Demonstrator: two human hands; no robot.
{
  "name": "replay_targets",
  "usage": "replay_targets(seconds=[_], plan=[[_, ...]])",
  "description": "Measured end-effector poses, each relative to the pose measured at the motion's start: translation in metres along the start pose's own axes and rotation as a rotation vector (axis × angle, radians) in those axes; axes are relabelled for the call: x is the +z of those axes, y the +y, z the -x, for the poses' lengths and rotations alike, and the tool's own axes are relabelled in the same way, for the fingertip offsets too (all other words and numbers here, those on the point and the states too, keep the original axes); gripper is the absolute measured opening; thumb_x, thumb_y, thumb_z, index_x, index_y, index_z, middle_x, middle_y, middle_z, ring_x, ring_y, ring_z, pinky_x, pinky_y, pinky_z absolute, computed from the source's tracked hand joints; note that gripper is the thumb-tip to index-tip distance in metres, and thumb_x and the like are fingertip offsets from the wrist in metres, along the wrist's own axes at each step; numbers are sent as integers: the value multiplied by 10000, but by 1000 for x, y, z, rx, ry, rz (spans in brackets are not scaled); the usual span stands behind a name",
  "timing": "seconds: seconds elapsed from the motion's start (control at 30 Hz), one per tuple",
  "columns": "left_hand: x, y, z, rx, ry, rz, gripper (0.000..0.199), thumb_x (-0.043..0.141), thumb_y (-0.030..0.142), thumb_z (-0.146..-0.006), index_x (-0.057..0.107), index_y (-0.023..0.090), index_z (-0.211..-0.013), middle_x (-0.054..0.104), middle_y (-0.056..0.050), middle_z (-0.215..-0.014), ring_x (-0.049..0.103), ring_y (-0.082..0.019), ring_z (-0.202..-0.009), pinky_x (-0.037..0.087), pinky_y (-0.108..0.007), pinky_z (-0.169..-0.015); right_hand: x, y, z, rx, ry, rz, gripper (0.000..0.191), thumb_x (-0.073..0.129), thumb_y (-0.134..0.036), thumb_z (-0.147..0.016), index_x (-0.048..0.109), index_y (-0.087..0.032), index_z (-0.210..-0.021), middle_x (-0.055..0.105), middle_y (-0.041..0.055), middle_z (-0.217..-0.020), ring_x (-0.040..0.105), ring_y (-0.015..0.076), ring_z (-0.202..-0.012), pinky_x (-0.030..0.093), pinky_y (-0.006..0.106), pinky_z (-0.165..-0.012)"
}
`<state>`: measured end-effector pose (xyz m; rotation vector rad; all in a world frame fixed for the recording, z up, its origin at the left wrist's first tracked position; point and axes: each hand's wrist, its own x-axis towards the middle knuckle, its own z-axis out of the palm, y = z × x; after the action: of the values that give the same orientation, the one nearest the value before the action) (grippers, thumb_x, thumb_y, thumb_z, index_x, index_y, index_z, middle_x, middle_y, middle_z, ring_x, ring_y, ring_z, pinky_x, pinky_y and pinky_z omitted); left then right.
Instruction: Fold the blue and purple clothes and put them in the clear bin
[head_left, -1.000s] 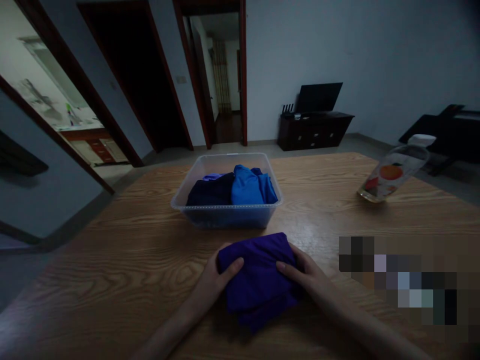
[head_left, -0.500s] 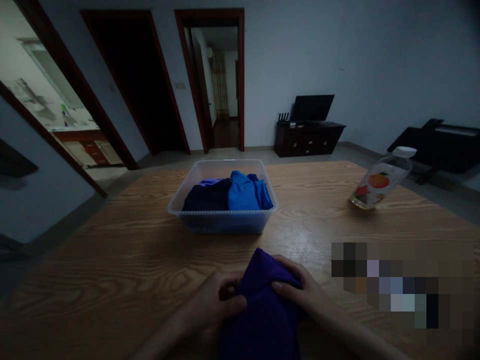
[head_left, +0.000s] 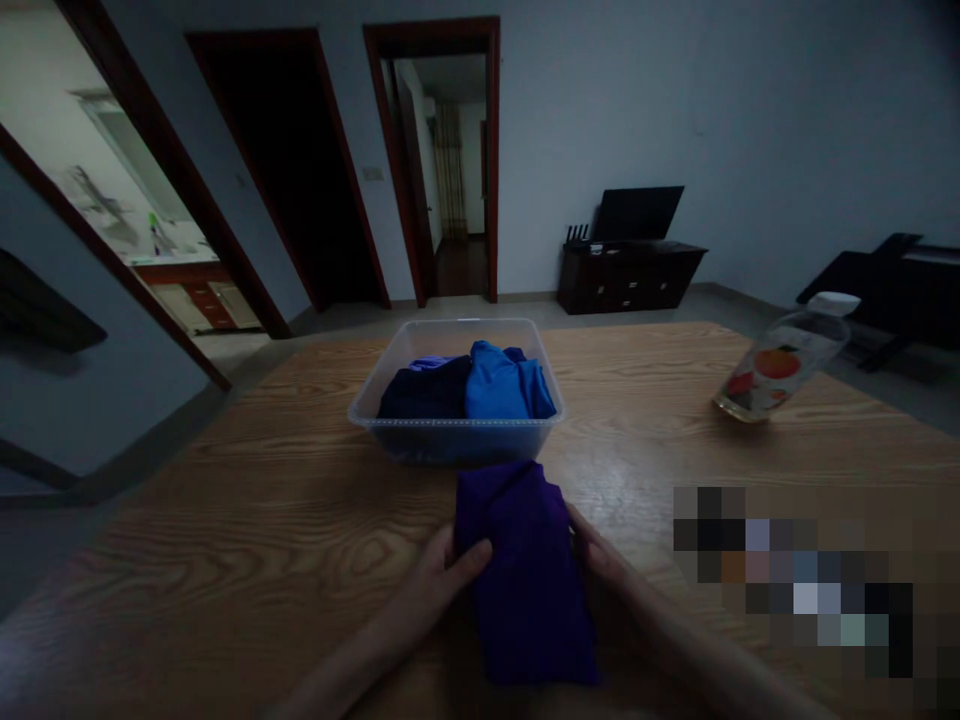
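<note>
A folded purple cloth [head_left: 529,580], perhaps a garment, is held up over the near part of the table, just in front of the plastic bin. My left hand [head_left: 450,570] grips its left edge, thumb on the near face and fingers hidden behind. At the right edge is my right hand [head_left: 604,560], closed against the cloth, its fingertips partly out of sight behind it. Inside the clear plastic bin [head_left: 457,440] lie folded cloths: a dark navy one [head_left: 424,392], a bright blue one [head_left: 499,385] and a bit of light purple fabric [head_left: 435,363].
On the right of the wooden table [head_left: 300,500] stands a clear bottle [head_left: 784,360] with a white cap and fruit label. A pixelated patch hides part of the table's right side. Beyond the table are doorways and a low dark cabinet [head_left: 630,280] with a screen.
The purple cloth's peaked top corner has become a flatter top edge, and the cloth sits higher. My right thumb has left its near face for the right edge. The view has shifted slightly.
</note>
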<state>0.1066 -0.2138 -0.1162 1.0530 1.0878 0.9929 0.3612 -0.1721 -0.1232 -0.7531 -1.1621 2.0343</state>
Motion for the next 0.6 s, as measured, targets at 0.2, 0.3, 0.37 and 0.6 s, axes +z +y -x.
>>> replay_targets(seconds=[0.2, 0.3, 0.37, 0.6], plan=[[5, -3, 5, 0, -29, 50, 684, 776, 656, -922, 682, 200, -1422, 714, -122, -1483, 636, -366, -1407, 478, -517, -1228, 3, -2, 2, -10, 64, 122, 972, 918, -543, -824, 461, -277, -1640, 536, 145, -1668, 489, 373, -1556, 316, 578, -1325], [9, -8, 4, 23, 13, 18, 768, 911, 576, -823, 642, 195, -1433, 702, -140, -1498, 653, -373, -1386, 525, -511, -1186, 0, -1, 0, -38, 151, 187, 1056, 908, -592, -822, 378, -284, -1682, 474, 147, -1714, 427, 361, -1600, 293, 570, -1342], [12, -9, 3, 15, 33, 18, 771, 950, 527, -791, 638, 190, -1411, 725, -142, -1462, 685, -369, -1345, 553, -502, -1153, -2, 0, -1, -35, 177, 228, 1066, 880, -639, -835, 353, -293, -1694, 445, 141, -1734, 405, 356, -1614, 314, 558, -1337], [14, -8, 2, 8, 31, 21, 741, 967, 502, -771, 647, 200, -1367, 761, -130, -1401, 718, -361, -1294, 587, -469, -1103, 5, 2, 0, -18, 202, 221, 987, 880, -645, -835, 437, -297, -1646, 697, 141, -1485, 655, 366, -1393, 500, 578, -1206]])
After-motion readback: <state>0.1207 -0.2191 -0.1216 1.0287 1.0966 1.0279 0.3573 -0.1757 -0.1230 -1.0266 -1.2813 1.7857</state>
